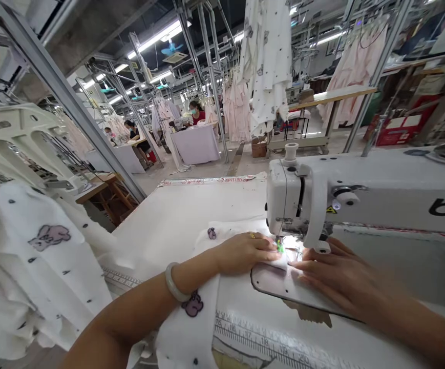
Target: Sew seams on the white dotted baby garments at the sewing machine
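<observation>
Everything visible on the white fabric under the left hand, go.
The white fabric looks like soft cloth, printed with purplish figures and small dark marks. It lies mostly flat on the table, crossing the ruler strip, with one part at the lit needle area of the sewing machine. The left hand rests on it; the right hand is close beside it, contact unclear.

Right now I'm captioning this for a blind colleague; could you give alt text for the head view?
The left hand rests on printed white cloth at a lit sewing machine, with the right hand reaching in opposite. Garments hang in the workshop beyond.
</observation>
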